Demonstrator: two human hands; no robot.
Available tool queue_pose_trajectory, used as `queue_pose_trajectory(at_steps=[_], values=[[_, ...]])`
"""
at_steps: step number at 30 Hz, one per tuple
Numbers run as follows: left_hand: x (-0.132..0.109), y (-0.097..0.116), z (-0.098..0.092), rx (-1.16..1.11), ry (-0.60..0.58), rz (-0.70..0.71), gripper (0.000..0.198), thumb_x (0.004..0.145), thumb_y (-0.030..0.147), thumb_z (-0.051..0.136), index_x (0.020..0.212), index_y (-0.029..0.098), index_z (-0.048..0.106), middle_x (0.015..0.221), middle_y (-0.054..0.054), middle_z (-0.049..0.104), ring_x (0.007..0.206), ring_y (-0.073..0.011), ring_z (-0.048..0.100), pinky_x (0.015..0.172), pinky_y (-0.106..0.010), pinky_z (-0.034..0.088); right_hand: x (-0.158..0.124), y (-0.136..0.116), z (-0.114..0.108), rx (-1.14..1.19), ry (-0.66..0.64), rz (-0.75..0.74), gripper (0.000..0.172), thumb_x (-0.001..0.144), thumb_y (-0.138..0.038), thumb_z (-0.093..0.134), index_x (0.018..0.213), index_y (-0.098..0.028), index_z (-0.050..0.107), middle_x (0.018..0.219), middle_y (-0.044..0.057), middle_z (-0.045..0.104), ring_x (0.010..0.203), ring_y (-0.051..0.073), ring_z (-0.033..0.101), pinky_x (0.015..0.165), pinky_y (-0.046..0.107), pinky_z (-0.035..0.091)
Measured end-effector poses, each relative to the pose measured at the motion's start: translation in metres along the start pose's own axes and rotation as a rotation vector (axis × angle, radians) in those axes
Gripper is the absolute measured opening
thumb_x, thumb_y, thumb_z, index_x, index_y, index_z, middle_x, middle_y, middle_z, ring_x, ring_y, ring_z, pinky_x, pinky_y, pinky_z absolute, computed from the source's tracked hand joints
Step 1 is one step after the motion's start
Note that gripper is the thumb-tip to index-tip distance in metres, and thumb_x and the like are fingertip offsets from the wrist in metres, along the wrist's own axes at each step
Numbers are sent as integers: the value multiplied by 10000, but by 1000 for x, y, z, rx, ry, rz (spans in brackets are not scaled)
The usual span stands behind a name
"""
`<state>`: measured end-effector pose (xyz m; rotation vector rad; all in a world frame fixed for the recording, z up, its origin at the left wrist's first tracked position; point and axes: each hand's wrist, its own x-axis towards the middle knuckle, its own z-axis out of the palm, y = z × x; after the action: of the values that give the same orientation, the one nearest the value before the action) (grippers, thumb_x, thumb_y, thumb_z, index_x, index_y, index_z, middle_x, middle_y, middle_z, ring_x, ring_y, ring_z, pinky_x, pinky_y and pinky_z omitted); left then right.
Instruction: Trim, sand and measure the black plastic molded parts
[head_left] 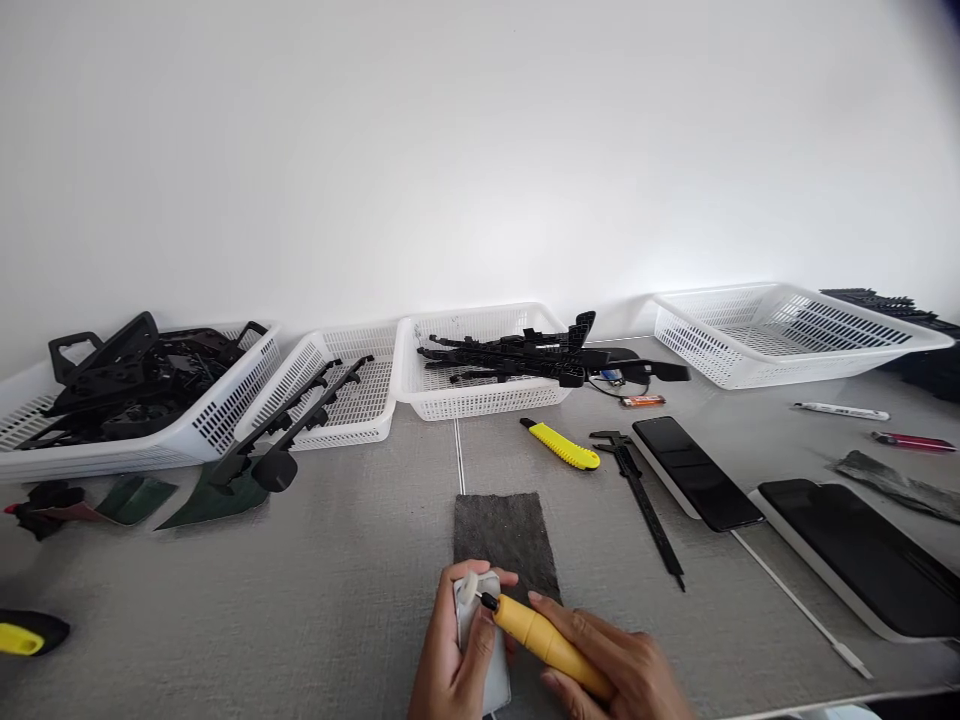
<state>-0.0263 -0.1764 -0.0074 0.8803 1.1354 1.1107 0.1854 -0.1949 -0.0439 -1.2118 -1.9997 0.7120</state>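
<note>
I have a grey table point(322, 600) spread across my view, with white perforated baskets along its far side. The left basket point(240, 400) is heaped with black plastic parts point(150, 375); the right basket point(750, 375) stands near the far edge, and the middle basket point(495, 400) carries a bundle of long black parts point(517, 355) jutting past its right rim. Off to the right I see a large black-topped device point(862, 550), with a smaller one point(697, 470) just beside it. Down at the near edge, the right hand point(619, 660) has its fingers clamped around a yellow rotary tool, point(551, 645) tilted up toward the left. The left hand point(454, 660) has its fingers closed about a pale grey piece point(495, 680), thumb across the front. Both hands sit at the near end of a dark fabric pad point(502, 530). A black caliper point(641, 500) lies left of the smaller device, and a yellow knife point(566, 447) beyond the pad. Smallest is the tool's white tip point(469, 588), at the piece's upper end; I cannot tell whether they touch.
</note>
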Motion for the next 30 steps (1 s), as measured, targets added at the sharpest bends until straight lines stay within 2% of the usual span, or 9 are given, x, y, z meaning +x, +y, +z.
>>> queue_pose_trajectory(at_steps=[9,15,22,30], values=[[-1,2,0,24,7,-27,525,963,677,668,1268,251,644,1316,-132,747,945,-241,713,828,-365,588,-1,-1,-1,42,-33,55,542,1043,-362,686,1571,-261,614,1223,99,836,911,209,853,773,205,670],[-1,3,0,1,2,-18,505,961,656,687,1256,248,648,1293,-128,755,825,-207,686,796,-358,568,-2,1,-1,44,-45,62,561,1045,-359,685,1592,-278,593,1215,97,835,903,207,851,769,212,671],[-1,4,1,-22,11,-6,469,968,626,699,1248,252,650,1287,-127,765,758,-186,667,757,-350,547,0,-5,-5,68,-28,84,572,1042,-368,689,1601,-311,581,1096,59,848,771,168,826,672,179,638],[2,3,3,-34,-3,1,451,974,613,700,1236,249,652,1319,-121,757,705,-154,649,718,-344,560,-2,1,-13,-4,-44,82,519,1055,-389,658,1561,-275,634,1213,110,839,1000,235,852,852,229,676]])
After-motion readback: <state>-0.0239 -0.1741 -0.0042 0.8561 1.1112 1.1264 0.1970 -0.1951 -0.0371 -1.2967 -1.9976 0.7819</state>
